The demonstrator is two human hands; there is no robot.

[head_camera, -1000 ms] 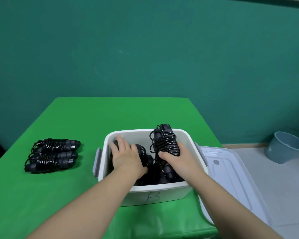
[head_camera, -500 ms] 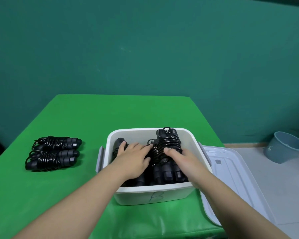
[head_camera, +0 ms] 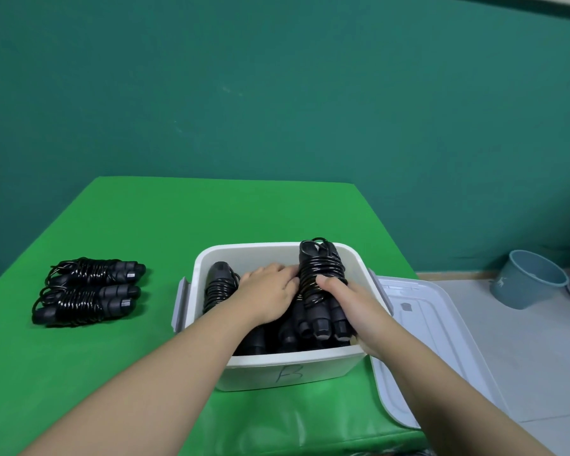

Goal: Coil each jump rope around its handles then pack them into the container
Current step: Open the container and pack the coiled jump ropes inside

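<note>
A white container marked "B" stands on the green table and holds several coiled black jump ropes. My right hand grips one coiled jump rope that leans against the container's right side, its top above the rim. My left hand lies with fingers straight on the ropes in the middle, touching the gripped rope. Another coiled rope shows at the container's left. Two coiled ropes lie on the table to the left.
The container's translucent lid leans off the table's right edge. A grey-blue bucket stands on the pale floor at the right. A teal wall rises behind the table.
The gripped rope has come down from upright and now leans lower inside the container. My left hand slid right across the ropes to touch it.
</note>
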